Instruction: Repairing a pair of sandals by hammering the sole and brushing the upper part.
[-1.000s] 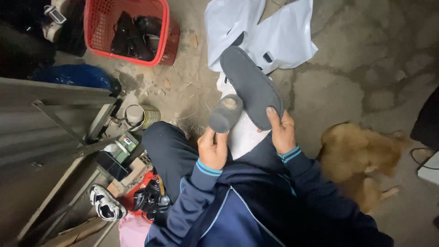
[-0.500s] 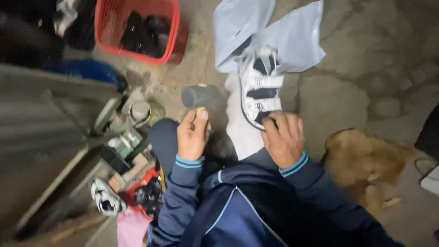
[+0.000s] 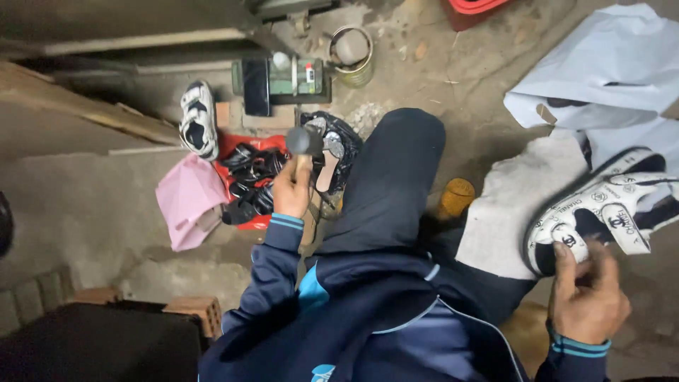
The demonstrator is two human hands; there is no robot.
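My left hand (image 3: 291, 192) is stretched out to the left and closed around the wooden handle of a hammer, whose dark head (image 3: 299, 141) sits above a pile of black items. At the right edge, my right hand (image 3: 587, 297) grips the heel end of a white strapped sandal (image 3: 602, 212) with black trim. The sandal rests upright on a grey cloth (image 3: 506, 205) spread over my right knee. My left knee, in dark trousers (image 3: 396, 177), lies between the two hands.
A second white sandal (image 3: 198, 122) lies on the ground at the left. Nearby are a pink bag (image 3: 185, 204), a red tray of black pieces (image 3: 244, 180), a green box (image 3: 286, 78), a tin can (image 3: 352, 47), a pale plastic bag (image 3: 608, 71) and bricks (image 3: 192, 311).
The view has swung left and down. My left hand carried the hammer away from the sandal to the left, over the pile. My right hand still grips the sandal.
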